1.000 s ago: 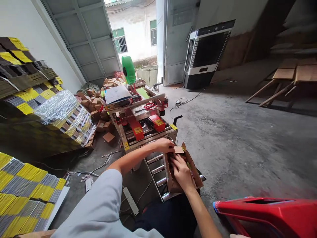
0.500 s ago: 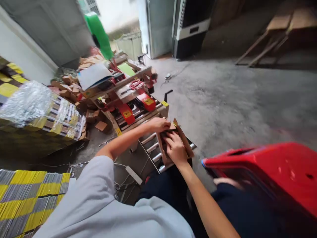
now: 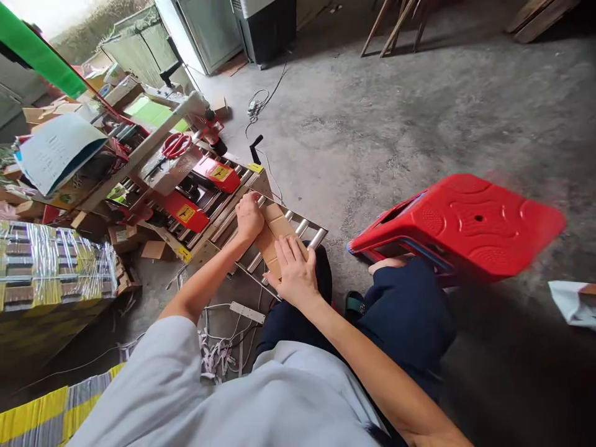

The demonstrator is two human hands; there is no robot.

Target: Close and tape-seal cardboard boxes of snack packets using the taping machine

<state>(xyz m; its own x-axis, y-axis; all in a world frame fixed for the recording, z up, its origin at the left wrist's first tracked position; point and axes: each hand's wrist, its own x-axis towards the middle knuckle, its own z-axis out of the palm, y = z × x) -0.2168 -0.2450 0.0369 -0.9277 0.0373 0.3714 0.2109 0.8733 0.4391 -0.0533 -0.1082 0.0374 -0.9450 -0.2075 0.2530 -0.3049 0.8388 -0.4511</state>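
Observation:
A small brown cardboard box [image 3: 269, 243] lies on the metal rollers [image 3: 319, 238] at the end of a conveyor, its long flaps folded down. My left hand [image 3: 250, 217] is at the box's far left corner, fingers curled round the edge. Flat across the near part of the top lies my right hand [image 3: 294, 268], its fingers slightly spread. What is inside the box is hidden.
Beyond the rollers stands a taping machine with red guards [image 3: 186, 212], a black crank [image 3: 256, 149] and red scissors [image 3: 176, 146] on top. A red plastic stool [image 3: 479, 223] is tilted at the right. Wrapped stacks [image 3: 56, 267] stand at the left; a power strip [image 3: 247, 312] lies below.
The box was open with both hands at its opening; now its flaps are down and my right hand lies flat on them. The view has swung right.

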